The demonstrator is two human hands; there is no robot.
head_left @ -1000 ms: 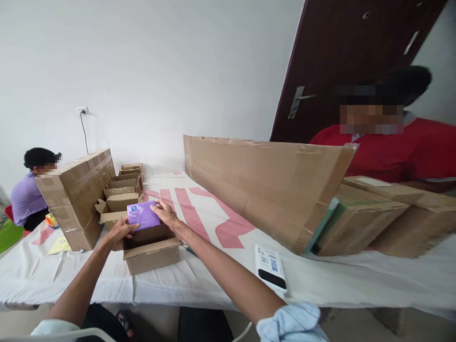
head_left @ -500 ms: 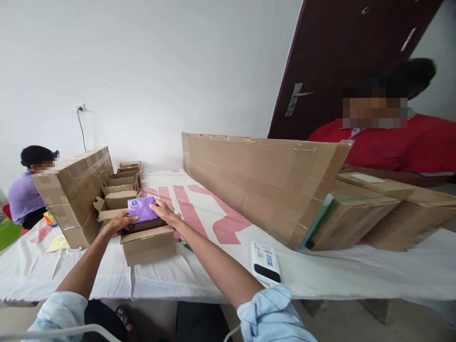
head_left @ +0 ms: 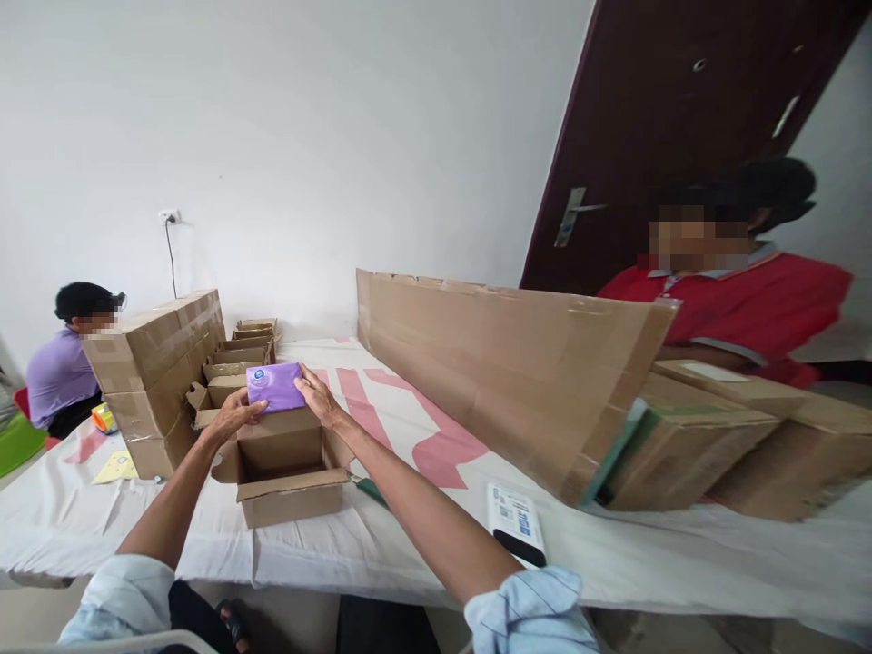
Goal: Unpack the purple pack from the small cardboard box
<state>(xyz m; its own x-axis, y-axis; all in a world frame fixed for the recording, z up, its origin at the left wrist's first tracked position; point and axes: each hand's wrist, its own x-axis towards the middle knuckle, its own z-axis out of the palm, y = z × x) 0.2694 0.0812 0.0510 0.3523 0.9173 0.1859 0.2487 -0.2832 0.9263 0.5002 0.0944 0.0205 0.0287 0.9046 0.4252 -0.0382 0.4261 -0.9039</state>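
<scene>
Both my hands hold a flat purple packet (head_left: pixel 273 387) above the far edge of an open cardboard box (head_left: pixel 290 474) on the white-covered table (head_left: pixel 409 536). My left hand (head_left: pixel 232 416) grips the packet's near left edge. My right hand (head_left: pixel 317 397) presses its fingers against the right edge. The box's flaps stand open and its inside looks bare.
A row of small open cartons (head_left: pixel 238 359) runs behind the box, beside stacked sealed cartons (head_left: pixel 155 372). A long cardboard sheet (head_left: pixel 504 372) stands at mid-table, with more cartons (head_left: pixel 715 427) to its right. A white device (head_left: pixel 516 524) lies near the front edge. Two other people sit nearby.
The purple packet and both hands have lifted slightly and shifted toward the box's far edge, so the box's inside now shows. The view tilted.
</scene>
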